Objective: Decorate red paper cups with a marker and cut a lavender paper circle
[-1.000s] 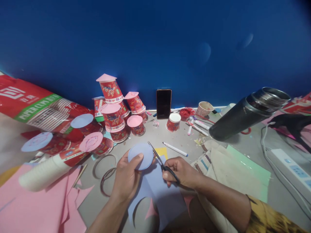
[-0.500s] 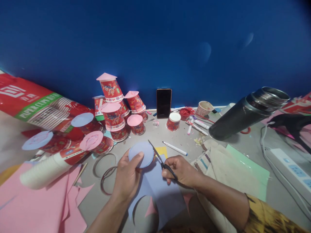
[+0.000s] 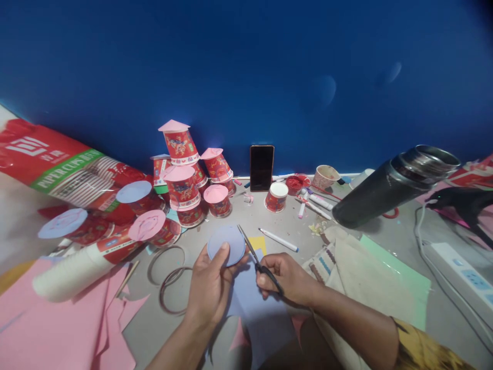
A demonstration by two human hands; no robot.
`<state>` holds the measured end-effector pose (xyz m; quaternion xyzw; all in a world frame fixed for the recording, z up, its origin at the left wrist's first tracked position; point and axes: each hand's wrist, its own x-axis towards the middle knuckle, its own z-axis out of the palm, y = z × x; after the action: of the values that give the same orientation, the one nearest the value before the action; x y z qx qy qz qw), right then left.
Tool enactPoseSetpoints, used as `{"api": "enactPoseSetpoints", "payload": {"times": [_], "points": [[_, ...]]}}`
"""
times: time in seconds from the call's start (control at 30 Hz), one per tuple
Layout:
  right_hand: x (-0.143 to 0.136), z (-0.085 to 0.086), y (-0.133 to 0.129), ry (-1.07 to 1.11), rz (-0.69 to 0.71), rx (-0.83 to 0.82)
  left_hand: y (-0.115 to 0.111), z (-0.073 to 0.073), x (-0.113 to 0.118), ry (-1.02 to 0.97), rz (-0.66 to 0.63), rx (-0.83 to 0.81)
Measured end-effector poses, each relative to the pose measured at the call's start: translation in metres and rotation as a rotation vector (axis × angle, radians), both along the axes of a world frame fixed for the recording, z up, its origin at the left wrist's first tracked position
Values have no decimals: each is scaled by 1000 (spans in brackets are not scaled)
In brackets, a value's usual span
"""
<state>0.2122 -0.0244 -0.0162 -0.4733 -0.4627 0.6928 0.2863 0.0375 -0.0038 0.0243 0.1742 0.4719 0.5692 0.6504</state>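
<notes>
A round blue paper disc (image 3: 227, 241) is pinched in my left hand (image 3: 211, 288), with the thumb flat on its face and the fingers behind. My right hand (image 3: 285, 280) grips black-handled scissors (image 3: 252, 249) by the loops. Their blades point up and away from me, close to the disc's right edge; whether they touch it I cannot tell. Under both hands lie blue paper sheets (image 3: 265, 324) with a round cut-out, and pink scraps (image 3: 239, 336) beside it. A small yellow paper piece (image 3: 257, 243) shows behind the blades.
Stacked red paper cups (image 3: 183, 190) with pink paper tops stand at the back left, near a cup bag (image 3: 73, 169). Two brown rings (image 3: 169, 293) lie left of my hand. A phone (image 3: 262, 167), white marker (image 3: 278, 239), dark flask (image 3: 389, 185) and power strip (image 3: 462, 277) are around.
The view has tilted slightly, so things sit a little lower in it. My left hand has turned the disc a little; the scissors stay at its right edge.
</notes>
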Motion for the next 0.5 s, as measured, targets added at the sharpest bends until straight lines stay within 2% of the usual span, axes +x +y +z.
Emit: {"api": "enactPoseSetpoints", "payload": {"times": [0.23,0.5], "points": [[-2,6,1,-14,-17,-21,0,-4,0,-14,1,16],[-2,4,0,-7,-34,-29,-1,-2,1,-11,-3,13]]}}
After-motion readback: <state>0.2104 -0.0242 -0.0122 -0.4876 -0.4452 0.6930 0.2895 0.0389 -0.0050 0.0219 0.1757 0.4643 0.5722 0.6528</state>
